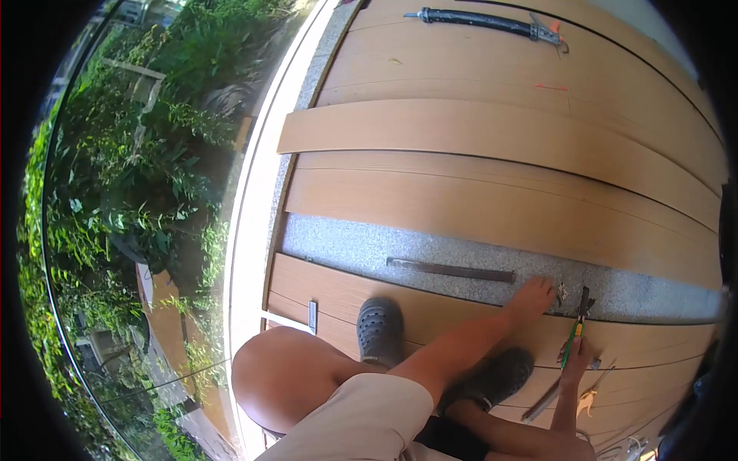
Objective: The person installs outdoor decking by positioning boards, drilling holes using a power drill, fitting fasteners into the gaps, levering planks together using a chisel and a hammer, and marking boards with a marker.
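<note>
My left hand (532, 298) reaches down to the edge of a brown plank, beside a strip of grey speckled floor (338, 240). Its fingers look stretched out, with nothing visible in them. Small dark bits (562, 292) lie just right of the fingertips. Farther right, my right hand (578, 355) is closed round the green and yellow handles of a plier-like tool (576, 330). The dark jaws point away from me, over the grey strip. Left of the hand, a long dark strip (450, 270) lies on the grey floor.
A loose plank (461, 127) lies across the laid boards. At the far end rests a black tubular tool (480, 21). A square (312, 316) is near my left knee. Beside my right forearm are a grey bar (543, 401) and a tan object (586, 401). Glass borders greenery at left.
</note>
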A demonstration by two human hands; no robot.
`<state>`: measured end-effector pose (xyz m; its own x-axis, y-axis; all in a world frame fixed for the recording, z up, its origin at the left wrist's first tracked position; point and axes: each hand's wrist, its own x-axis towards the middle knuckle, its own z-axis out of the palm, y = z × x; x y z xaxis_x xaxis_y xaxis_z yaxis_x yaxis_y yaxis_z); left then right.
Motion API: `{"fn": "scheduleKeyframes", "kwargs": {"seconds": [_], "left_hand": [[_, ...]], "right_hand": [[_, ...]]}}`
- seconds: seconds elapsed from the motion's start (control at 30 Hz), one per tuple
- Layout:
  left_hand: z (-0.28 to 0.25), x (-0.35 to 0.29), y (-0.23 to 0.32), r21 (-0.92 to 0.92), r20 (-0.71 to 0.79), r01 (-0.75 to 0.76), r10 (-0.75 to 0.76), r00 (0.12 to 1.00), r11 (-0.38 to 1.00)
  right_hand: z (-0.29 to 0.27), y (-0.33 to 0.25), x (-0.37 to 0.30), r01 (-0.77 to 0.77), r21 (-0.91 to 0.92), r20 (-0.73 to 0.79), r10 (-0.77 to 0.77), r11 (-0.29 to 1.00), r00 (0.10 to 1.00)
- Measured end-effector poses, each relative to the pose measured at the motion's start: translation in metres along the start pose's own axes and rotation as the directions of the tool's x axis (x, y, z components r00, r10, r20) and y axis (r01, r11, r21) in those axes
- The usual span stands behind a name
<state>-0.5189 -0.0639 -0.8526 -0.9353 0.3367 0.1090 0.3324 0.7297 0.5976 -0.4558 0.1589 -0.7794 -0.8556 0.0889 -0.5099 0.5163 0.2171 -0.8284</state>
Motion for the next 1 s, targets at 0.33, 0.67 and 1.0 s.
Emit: {"fn": "scheduleKeyframes", "kwargs": {"seconds": [0.33,0.67,1.0], "left_hand": [[-0.287,0.036,-0.018,0.237,0.159,-0.719,0.705,0.692,0.653],[-0.813,-0.27,-0.102,-0.1,-0.984,0.734,0.042,-0.173,0.672],[-0.472,-0.113,-0.145,0.522,0.351,0.26,-0.483,0.802,0.812]], "right_hand": [[-0.004,0.011,0.001,-0.114,-0.573,-0.1,0.069,0.812,0.993],[0.054,0.041,0.019,0.083,-0.491,-0.073,-0.136,0.867,0.988],[0.022,0.005,0.014,0.075,-0.319,-0.237,-0.156,0.945,0.959]]}}
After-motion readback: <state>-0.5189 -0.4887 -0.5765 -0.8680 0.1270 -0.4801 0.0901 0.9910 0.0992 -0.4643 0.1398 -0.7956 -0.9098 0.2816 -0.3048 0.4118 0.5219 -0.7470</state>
